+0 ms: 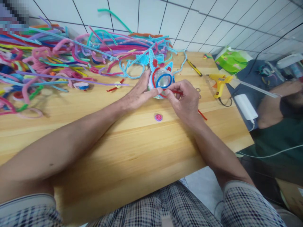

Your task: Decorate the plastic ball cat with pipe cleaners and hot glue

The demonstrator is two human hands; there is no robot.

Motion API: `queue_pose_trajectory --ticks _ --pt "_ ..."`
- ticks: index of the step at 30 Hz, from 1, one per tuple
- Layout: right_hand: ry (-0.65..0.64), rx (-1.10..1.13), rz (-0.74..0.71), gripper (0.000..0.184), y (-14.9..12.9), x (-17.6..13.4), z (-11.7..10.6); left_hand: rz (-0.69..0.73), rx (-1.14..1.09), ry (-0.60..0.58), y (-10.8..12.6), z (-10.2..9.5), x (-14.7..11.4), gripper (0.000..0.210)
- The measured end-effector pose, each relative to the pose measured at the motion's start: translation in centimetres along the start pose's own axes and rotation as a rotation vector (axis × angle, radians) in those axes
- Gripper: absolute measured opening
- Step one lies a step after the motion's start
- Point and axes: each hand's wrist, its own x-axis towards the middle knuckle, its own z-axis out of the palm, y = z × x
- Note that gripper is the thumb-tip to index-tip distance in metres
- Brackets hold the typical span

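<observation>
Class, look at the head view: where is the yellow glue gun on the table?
The yellow glue gun lies near the wooden table's far right edge, right of the right hand, just below the green packet.

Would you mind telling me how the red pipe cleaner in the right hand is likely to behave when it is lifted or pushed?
The red pipe cleaner, pinched by the right hand, is thin and fuzzy, so probably very light and not slippery. The pile of pipe cleaners lies curled and kinked, suggesting it bends easily and keeps its bend. Pushed from one end, it would likely buckle rather than slide.
</observation>
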Motion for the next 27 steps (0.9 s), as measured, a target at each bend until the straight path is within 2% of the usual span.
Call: queue_pose_trajectory --ticks 10,18,27 --pt "0.009 0.100 0.071 0.015 1.2 -0.1 -1.2 0.025 -0.035 0.067 -0.1 0.2 -0.1 0.076" --pt "0.002 0.132 0.103 0.014 2.6 0.1 -1.0 0.015 -0.041 0.057 0.3 -0.1 -0.2 0.077" --pt "0.003 0.100 0.082 0.015 2.8 0.4 -0.8 0.029 -0.022 0.043 0.3 -0.2 -0.1 0.077"
